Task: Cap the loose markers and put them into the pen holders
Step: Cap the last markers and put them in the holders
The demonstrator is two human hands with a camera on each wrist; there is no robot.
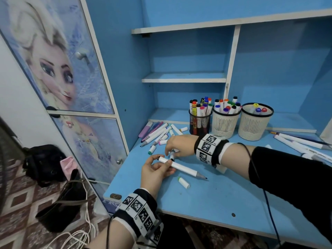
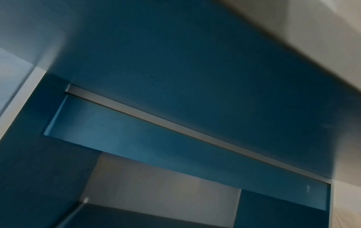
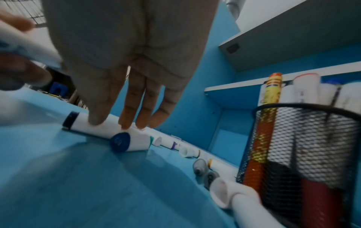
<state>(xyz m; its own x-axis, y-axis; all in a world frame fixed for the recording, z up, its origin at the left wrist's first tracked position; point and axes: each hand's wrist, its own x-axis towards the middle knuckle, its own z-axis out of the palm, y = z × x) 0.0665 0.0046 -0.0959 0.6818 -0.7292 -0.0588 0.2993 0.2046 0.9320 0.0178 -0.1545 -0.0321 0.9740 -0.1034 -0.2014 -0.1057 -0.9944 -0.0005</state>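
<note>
My left hand (image 1: 157,168) grips a white marker (image 1: 181,167) by its rear end just above the blue desk (image 1: 215,198); its bare dark tip (image 1: 206,177) points right. My right hand (image 1: 170,152) reaches down just behind it. In the right wrist view its straight fingers (image 3: 126,120) touch a white cap with a black end (image 3: 82,122), and a blue-ended cap (image 3: 119,141) lies beside that. A green-ended cap (image 1: 184,182) lies near the marker's tip. At the back stand a black mesh holder (image 1: 199,123) and two white basket holders (image 1: 225,123) (image 1: 253,123), all with capped markers. The left wrist view shows only blurred blue shelving.
Loose markers and caps are piled at the desk's back left (image 1: 158,133), with a teal-ended cap (image 1: 151,150) near them. More uncapped markers (image 1: 301,144) lie at the right. Blue shelves (image 1: 183,78) rise behind the holders. A cupboard door (image 1: 71,69) stands to the left.
</note>
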